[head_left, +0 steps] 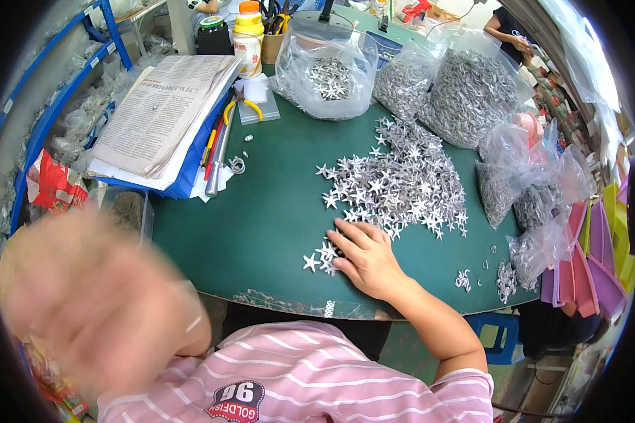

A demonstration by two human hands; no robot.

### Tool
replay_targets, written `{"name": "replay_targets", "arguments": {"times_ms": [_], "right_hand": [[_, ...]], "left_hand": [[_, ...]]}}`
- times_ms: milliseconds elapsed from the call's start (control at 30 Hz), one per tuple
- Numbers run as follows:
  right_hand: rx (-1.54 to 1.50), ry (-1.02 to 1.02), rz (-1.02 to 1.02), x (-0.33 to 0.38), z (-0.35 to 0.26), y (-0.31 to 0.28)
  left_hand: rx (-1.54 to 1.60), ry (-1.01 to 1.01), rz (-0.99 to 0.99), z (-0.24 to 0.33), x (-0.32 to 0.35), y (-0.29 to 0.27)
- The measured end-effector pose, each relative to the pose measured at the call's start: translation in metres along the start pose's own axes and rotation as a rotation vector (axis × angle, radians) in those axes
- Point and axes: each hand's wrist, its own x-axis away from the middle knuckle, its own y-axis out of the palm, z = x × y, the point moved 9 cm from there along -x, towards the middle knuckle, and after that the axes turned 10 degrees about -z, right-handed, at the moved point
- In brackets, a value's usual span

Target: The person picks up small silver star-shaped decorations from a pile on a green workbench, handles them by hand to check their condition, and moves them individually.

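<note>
My right hand [368,255] lies palm down on the green table [261,218], fingers spread over a small cluster of silver star-shaped pieces [320,258] at the near edge of a large heap of the same stars [395,183]. My left hand [92,296] is raised close to the camera at the lower left, a big motion-blurred shape; whether it holds anything cannot be told.
Clear plastic bags of metal pieces [466,92] stand at the back and right. A stack of newspaper [162,113] lies at the left beside pliers [241,107] and a metal rod [217,158]. A bottle [248,39] stands behind. Purple and yellow trays [600,261] are at the right. Another person's hand [521,44] works far back.
</note>
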Motion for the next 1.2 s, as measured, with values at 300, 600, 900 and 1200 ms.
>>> {"name": "replay_targets", "arguments": {"times_ms": [300,600,900,1200], "right_hand": [[-0.125,0.128,0.221,0.017,0.025,-0.018],[-0.199,0.098,0.257,-0.029,0.035,-0.026],[0.01,0.141,0.334,-0.056,0.058,-0.015],[-0.086,0.245,0.289,0.0,0.031,-0.033]], "left_hand": [[0.006,-0.491,-1.598,-0.053,0.291,0.134],[0.197,-0.723,-1.597,-0.065,0.306,0.128],[0.266,-0.808,-1.54,-0.079,0.302,0.124],[0.199,-0.82,-1.603,-0.081,0.299,0.123]]}}
